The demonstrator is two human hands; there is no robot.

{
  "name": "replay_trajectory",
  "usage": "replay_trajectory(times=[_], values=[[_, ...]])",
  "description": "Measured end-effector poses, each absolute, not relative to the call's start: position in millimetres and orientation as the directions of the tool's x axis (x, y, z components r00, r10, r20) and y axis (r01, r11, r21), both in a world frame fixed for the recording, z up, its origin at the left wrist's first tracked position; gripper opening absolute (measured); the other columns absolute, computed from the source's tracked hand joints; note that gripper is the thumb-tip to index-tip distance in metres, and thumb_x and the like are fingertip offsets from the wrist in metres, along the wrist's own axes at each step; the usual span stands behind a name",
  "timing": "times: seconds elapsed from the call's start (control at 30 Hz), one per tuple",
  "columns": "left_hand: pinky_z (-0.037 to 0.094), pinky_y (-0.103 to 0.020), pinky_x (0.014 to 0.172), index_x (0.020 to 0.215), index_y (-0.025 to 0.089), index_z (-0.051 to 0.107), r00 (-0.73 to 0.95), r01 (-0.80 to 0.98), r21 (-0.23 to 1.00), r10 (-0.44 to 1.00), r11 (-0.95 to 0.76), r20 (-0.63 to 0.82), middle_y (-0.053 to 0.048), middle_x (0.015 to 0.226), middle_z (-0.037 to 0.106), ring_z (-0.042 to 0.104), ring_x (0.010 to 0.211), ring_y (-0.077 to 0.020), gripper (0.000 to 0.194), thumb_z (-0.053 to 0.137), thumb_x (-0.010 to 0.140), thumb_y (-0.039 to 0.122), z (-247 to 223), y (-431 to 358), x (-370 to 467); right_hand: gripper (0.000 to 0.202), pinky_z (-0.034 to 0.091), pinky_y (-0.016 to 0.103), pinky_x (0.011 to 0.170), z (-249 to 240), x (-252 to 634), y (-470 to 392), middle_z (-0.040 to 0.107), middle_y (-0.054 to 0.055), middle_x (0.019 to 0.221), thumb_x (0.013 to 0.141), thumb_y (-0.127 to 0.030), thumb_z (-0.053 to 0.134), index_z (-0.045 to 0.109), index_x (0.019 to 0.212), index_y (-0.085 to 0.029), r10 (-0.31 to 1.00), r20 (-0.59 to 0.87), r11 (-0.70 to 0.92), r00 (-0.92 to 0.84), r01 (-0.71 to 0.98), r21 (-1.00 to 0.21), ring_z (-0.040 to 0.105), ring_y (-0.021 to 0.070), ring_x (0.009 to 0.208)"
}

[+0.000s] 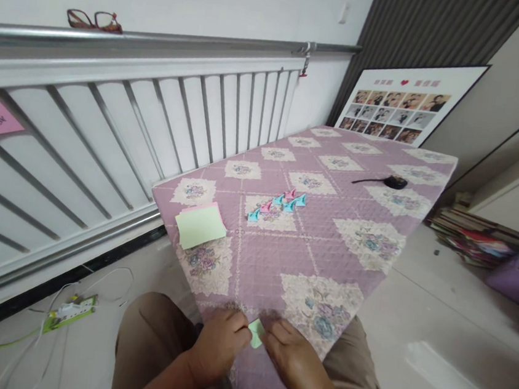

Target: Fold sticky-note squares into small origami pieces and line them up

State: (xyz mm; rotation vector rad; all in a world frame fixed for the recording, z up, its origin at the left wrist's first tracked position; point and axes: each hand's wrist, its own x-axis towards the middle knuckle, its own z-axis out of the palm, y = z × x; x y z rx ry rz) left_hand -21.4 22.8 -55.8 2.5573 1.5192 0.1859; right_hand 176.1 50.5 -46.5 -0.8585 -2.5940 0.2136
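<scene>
Clamped by its near sides between the fingertips of the left hand [221, 344] and the right hand [295, 360]: small green paper [256, 333], just over the narrow near end of the patterned tablecloth [260, 256]. Cannot tell from here just where under it the thumbs press. Could crease askew or tear under an uneven pull from the two sides — likelier with so small and thin a sheet. Could also slip from a loosened pinch and drop past the near edge, towards the lap. Looks pale green, flat-faceted and pointed at the top, apparently folded already, with much of its outline hidden by fingers. Farther off, on the left, lying loosely squared: green and pink sheets [203, 227], possibly easy to scatter with a sleeve or forearm. Beyond, clustered near mid-table — teal and pink folded pieces [288, 205], light-looking and so easily knocked out of place.
</scene>
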Motion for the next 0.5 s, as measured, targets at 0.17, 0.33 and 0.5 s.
replay_trajectory(times=[0.17, 0.33, 0.5], values=[[0.031, -0.03, 0.068, 0.089, 0.022, 0.063, 0.479, 0.851, 0.219, 0.877, -0.477, 0.049, -0.001, 0.091, 0.061, 0.05, 0.082, -0.0174, 0.019, 0.046, 0.095, 0.029, -54.9, 22.7, -21.1, 0.026, 0.046, 0.028, 0.063, -43.8, 175.1, 50.7, 0.056, 0.001, 0.073, 0.093, -0.017, 0.044, 0.055, 0.07, -0.02, 0.656, 0.303, 0.752, -0.691, 0.563, -0.343, 0.053, 0.0164, 0.071], [0.031, -0.029, 0.066, 0.1, 0.025, 0.062, 0.507, 0.832, 0.223, 0.86, -0.507, 0.062, 0.0, 0.087, 0.061, 0.051, 0.079, -0.0163, 0.02, 0.043, 0.096, 0.031, -51.1, 22.3, -22.3, 0.024, 0.045, 0.028, 0.063, -46.9, 175.3, 50.3, 0.055, 0.001, 0.072, 0.092, -0.014, 0.045, 0.054, 0.071, -0.02, 0.664, 0.312, 0.745, -0.679, 0.567, -0.352, 0.052, 0.0163, 0.07], [0.031, -0.028, 0.062, 0.1, 0.026, 0.06, 0.543, 0.813, 0.132, 0.82, -0.568, 0.181, 0.002, 0.084, 0.061, 0.049, 0.075, -0.016, 0.014, 0.049, 0.094, 0.027, -57.5, 19.8, -24.3, 0.019, 0.045, 0.029, 0.064, -52.6, 176.5, 50.1, 0.055, 0.0, 0.073, 0.087, -0.011, 0.052, 0.054, 0.071, -0.02, 0.688, 0.29, 0.721, -0.665, 0.587, -0.368, 0.053, 0.0168, 0.071]])
